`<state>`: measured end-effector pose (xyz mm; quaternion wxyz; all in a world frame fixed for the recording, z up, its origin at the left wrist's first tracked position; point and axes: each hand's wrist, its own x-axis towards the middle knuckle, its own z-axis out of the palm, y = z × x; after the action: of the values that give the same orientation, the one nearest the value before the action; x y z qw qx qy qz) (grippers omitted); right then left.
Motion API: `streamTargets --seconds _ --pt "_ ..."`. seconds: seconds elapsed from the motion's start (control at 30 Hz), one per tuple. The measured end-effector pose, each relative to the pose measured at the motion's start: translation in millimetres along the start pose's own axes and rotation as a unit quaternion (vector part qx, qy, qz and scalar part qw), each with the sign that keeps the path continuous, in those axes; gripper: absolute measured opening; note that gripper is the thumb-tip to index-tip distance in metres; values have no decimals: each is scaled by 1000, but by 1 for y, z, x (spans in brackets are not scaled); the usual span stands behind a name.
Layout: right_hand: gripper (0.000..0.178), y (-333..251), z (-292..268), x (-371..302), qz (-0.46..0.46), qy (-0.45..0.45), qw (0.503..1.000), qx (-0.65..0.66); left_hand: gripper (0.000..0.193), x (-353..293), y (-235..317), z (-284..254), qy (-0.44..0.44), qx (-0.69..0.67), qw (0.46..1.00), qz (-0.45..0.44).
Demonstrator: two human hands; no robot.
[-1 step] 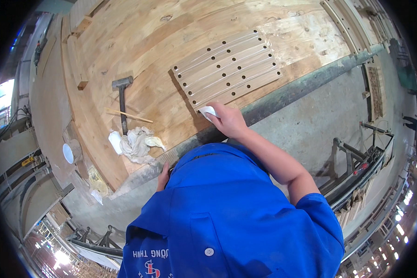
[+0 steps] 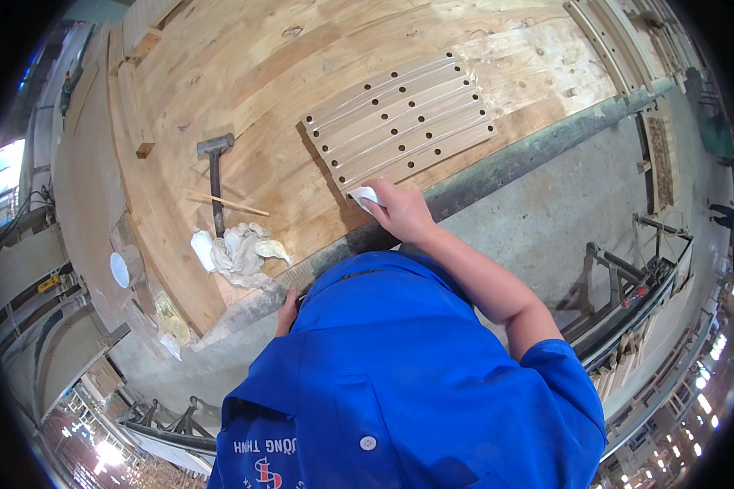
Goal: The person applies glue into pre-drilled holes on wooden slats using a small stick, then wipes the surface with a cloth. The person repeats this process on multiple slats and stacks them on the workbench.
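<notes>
My right hand [image 2: 404, 213] is closed round a small white squeeze bottle [image 2: 368, 196], mostly hidden by the fingers. Its tip is at the near left corner of a row of wooden strips [image 2: 400, 122]. These lie side by side on the bench, with dark round holes along them and thin white lines of what looks like glue. My left hand [image 2: 287, 311] hangs low beside my waist at the bench edge, partly hidden by my blue shirt. Its visible fingers are stretched out, with nothing seen in them.
Left on the wooden bench [image 2: 245, 90] are a hammer [image 2: 215, 175], a thin stick [image 2: 228, 204], a crumpled rag [image 2: 243, 254] and a white container [image 2: 203, 249]. A white cup [image 2: 122, 269] stands farther left. Wooden rails [image 2: 603, 45] lie at the far right. A metal frame [image 2: 628, 277] is on the right.
</notes>
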<state>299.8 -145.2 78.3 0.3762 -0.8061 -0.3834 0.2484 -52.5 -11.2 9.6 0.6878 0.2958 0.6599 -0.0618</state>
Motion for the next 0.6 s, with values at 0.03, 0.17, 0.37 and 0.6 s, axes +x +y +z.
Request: streamTargets --seconds 0.03,0.17,0.37,0.6 --pt "29 0 1 1 3 -15 1000 -13 57 0 0 -1 1 16 1000 12" --pt "28 5 -5 1 14 -1 1000 -23 59 0 -2 0 49 -5 998 -34" --pt "28 27 -33 -2 41 64 996 -47 63 10 5 6 90 20 995 -47" --pt "24 52 -68 -9 58 161 984 -53 64 2 7 10 49 33 998 -2"
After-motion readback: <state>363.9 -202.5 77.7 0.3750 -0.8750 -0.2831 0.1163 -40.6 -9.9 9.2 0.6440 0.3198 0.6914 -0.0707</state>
